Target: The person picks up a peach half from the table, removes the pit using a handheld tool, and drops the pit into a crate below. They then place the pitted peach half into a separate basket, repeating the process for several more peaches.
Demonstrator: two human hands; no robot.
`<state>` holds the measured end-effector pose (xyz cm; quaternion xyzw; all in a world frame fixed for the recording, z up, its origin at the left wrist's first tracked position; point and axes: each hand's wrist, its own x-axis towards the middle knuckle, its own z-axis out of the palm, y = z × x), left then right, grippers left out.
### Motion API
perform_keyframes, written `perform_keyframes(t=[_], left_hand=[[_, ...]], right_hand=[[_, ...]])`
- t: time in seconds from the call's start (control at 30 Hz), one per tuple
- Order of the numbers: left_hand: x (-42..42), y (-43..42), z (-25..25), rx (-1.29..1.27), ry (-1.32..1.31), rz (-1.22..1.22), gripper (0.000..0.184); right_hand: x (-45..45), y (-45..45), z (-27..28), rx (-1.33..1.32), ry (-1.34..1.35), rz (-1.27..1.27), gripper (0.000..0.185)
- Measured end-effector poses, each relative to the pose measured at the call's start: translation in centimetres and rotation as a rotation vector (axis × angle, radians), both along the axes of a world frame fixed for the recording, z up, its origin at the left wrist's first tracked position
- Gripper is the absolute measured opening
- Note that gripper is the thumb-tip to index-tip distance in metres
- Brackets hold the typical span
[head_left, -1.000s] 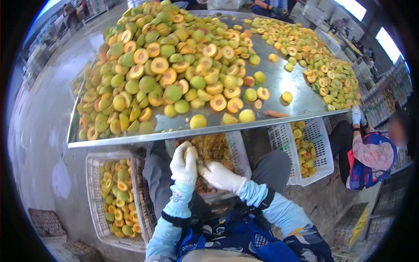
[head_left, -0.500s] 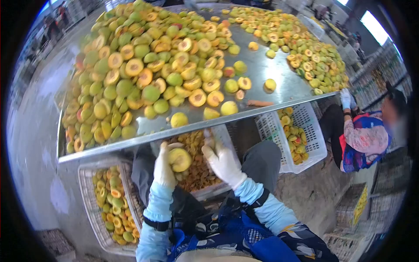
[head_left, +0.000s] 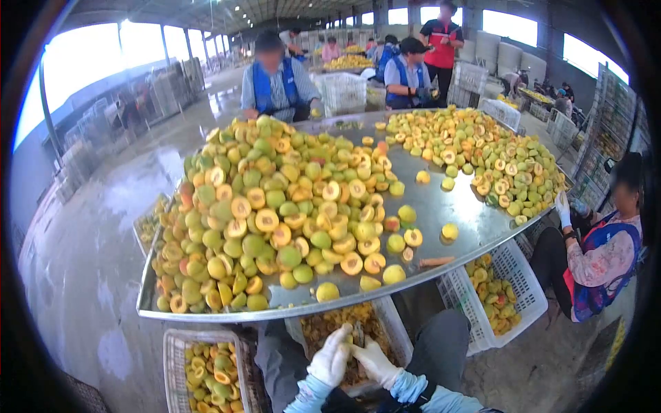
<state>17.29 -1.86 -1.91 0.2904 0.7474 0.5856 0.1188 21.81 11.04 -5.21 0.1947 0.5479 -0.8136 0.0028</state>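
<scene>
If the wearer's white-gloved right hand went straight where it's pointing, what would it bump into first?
Probably the white-gloved left hand, just ahead of the right hand, though depth is hard to judge.

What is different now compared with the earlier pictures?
The left hand, which held up a fruit just before, and the right hand, then apart from it, have come together over the middle crate; what lies between them is hard to make out. The view has tilted up, showing more of the co-workers beyond the metal table. The fruit piles, brown stick and side crates look unchanged.
</scene>
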Motion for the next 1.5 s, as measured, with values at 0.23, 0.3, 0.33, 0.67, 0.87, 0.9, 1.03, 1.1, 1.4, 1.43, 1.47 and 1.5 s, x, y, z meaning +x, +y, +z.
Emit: perform_keyframes(t=[0.23, 0.3, 0.33, 0.67, 0.87, 0.9, 1.03, 1.1, 1.4, 1.43, 1.47, 1.5], left_hand=[[0.6, 0.9, 0.2, -0.107, -0.134, 0.183, 0.042], [0.4, 1.4, -0.8, 0.052, 0.028, 0.22, 0.035], [0.3, 1.4, -1.1, 0.112, 0.141, 0.243, 0.033], [0.4, 1.3, 1.4, 0.151, 0.301, 0.275, 0.047], [-1.7, 0.4, 0.0, 0.443, -0.401, 0.34, 0.04], [-1.9, 0.3, -0.1, 0.403, -0.375, 0.317, 0.054], [-2.2, 0.0, -0.2, 0.671, -0.793, 0.258, 0.078], [-2.2, -0.2, -0.2, 0.698, -0.855, 0.236, 0.078], [-2.4, 0.0, -0.1, 0.603, -0.774, 0.276, 0.075], [-2.4, -0.1, -0.1, 0.603, -0.775, 0.278, 0.075], [-2.3, -0.2, -0.2, 0.596, -0.796, 0.278, 0.074], [-2.3, -0.2, -0.2, 0.591, -0.817, 0.277, 0.073]], right_hand=[[0.1, -0.5, 2.4, -0.141, -0.136, -0.111, 0.031], [0.0, -1.5, 1.6, -0.126, -0.041, -0.201, 0.033], [0.2, -1.0, 1.0, 0.05, -0.026, -0.141, 0.029], [-0.6, -1.1, 5.4, -0.288, 0.094, -0.097, 0.025], [0.1, -1.0, 3.4, 0.105, 0.054, 0.015, 0.021], [0.4, -0.8, 3.4, 0.093, 0.012, 0.093, 0.02], [0.4, 2.4, 3.3, 0.701, 0.092, 0.234, 0.028], [0.5, 2.9, 4.3, 0.892, 0.092, 0.267, 0.031], [0.3, -0.3, 6.2, 1.436, 0.26, 0.383, 0.029], [0.3, -0.4, 6.0, 1.436, 0.26, 0.385, 0.029], [0.4, -0.4, 5.9, 1.433, 0.268, 0.387, 0.03], [0.4, -0.4, 5.8, 1.433, 0.276, 0.388, 0.03]])
